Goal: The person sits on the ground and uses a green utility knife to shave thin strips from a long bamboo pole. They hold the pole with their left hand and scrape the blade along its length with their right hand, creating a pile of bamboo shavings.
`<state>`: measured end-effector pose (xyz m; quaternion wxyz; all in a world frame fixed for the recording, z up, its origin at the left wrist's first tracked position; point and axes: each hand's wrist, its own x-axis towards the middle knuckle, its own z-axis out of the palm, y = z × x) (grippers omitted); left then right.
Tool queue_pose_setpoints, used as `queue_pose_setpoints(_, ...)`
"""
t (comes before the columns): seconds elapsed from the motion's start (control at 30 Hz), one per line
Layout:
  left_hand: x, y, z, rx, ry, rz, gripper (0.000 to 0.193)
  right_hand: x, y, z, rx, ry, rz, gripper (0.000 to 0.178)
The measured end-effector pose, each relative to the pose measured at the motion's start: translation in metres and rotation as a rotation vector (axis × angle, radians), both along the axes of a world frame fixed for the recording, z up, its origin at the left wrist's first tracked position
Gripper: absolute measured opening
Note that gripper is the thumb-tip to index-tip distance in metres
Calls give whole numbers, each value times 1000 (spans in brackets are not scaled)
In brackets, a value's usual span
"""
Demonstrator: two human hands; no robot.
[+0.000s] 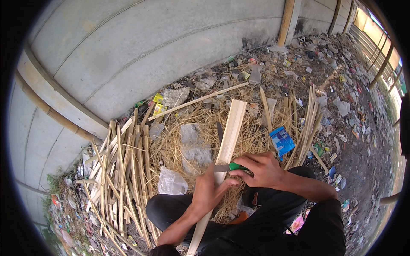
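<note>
A long pale split-bamboo slat (232, 132) slants up and away from my lap, its wide end pointing to the wall. My left hand (208, 191) is closed around its lower part, thumb lying over toward the right. In my right hand (265, 171) is a knife (236, 166) with a green handle. Its metal blade lies across the slat, the tip reaching the fingers of my left hand. Just left of the slat, a dark narrow flat piece (219, 131) sticks up from behind it; I cannot tell what it is.
Heaped bamboo strips (124, 170) lie on the left, with another bundle (307, 128) at the right. Fibrous shavings (166, 145) cover the ground before my crossed legs. A blue packet (282, 141), a clear plastic bag (171, 182) and scattered litter lie around. A concrete wall (171, 47) stands behind.
</note>
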<state>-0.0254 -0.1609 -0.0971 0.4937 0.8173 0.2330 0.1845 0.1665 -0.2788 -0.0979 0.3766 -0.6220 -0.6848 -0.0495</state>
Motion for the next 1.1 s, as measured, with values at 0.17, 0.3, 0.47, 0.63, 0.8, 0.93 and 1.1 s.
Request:
queue_pose_setpoints(0.17,0,-3,-6,6,-19,24,53,0,1,-1,5,17,3,25)
queue_pose_setpoints(0.3,2,-3,-2,-28,-28,18,50,1,-2,10,-17,-5,-14,22)
queue_pose_setpoints(0.47,-7,-14,-1,-59,46,-36,51,54,4,22,88,227,-315,23)
queue_pose_setpoints(0.63,-5,-8,-10,-28,52,-71,53,59,-8,21,123,253,-328,25)
queue_pose_setpoints(0.8,-6,4,-13,-406,7,-116,44,23,-7,6,44,132,-33,28)
queue_pose_setpoints(0.93,-4,6,-4,-521,-99,-177,38,8,-5,7,-2,72,59,32)
queue_pose_setpoints(1.1,-1,5,-6,-439,-91,-174,36,-4,-3,1,-27,64,78,31)
